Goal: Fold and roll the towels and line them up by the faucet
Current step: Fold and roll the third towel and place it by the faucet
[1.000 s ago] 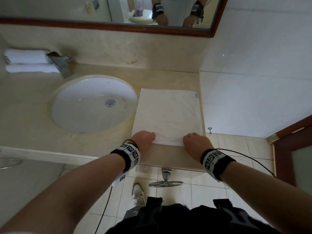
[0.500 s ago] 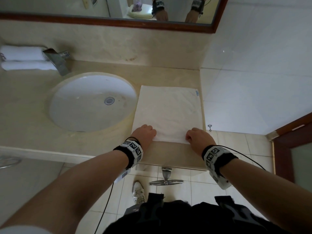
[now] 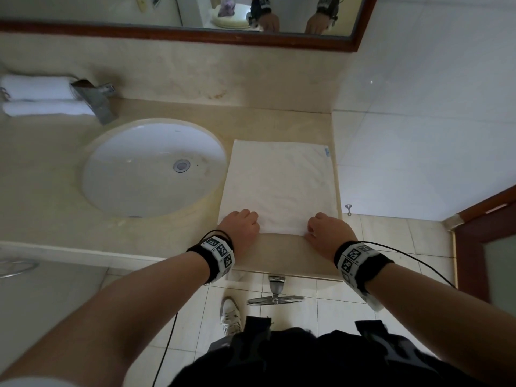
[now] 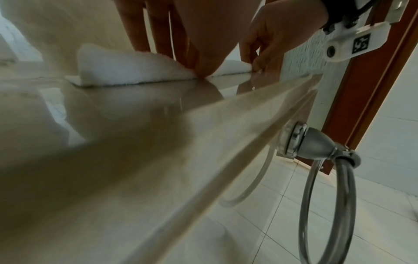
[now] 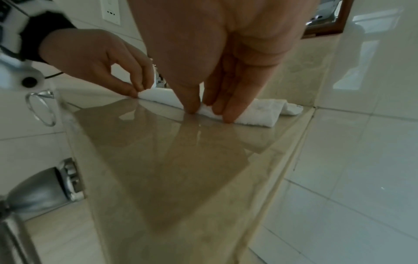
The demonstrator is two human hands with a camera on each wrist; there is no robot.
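Note:
A white towel lies flat on the beige counter, right of the sink. My left hand pinches the towel's near-left edge between thumb and fingers. My right hand pinches its near-right edge. In the left wrist view my left hand holds the towel with that edge raised off the counter. The right wrist view shows my right hand gripping the towel edge, thumb in front. Two rolled white towels lie behind the faucet at far left.
A tiled wall bounds the counter just right of the towel. A mirror hangs above the backsplash. A chrome towel ring hangs under the counter's front edge, and a wooden door frame stands at right.
Both hands stay at the towel's near edge and have crept slightly forward along it. The towel itself still lies flat in the same place.

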